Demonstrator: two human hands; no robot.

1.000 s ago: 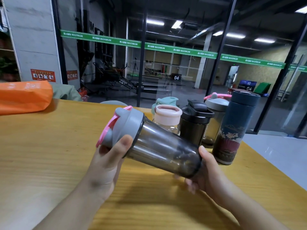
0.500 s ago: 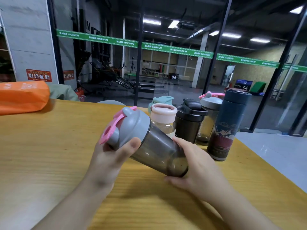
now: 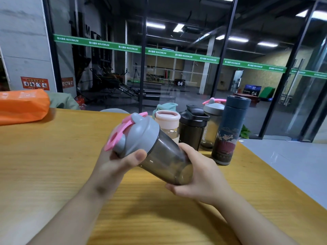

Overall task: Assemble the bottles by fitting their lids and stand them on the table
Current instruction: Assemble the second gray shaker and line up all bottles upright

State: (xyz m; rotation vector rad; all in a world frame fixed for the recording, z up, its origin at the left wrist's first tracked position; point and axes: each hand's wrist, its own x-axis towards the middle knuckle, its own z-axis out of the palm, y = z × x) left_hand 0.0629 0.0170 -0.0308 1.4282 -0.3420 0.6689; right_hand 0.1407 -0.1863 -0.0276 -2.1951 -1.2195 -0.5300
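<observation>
The shaker bottle [image 3: 159,156] lies tilted, grey lid [image 3: 139,137] gripped by left hand [image 3: 113,163], base by right hand [image 3: 201,175].

The one camera sits on my head, looking forward and down across the worktop [image 3: 44,165]. It is close over my forearms at the frame's bottom. Glass walls fill the top.

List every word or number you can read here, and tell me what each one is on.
"MAXIMUM", repeated after Chinese characters too small to read: green band across the glass wall.
"04": dark box in the hall behind.
"02" and "04": blue sign at right.
"AIR": black machine, the rest is cut off.
Red notices on the pillar: too small to read.
Bottles: nothing readable.
</observation>
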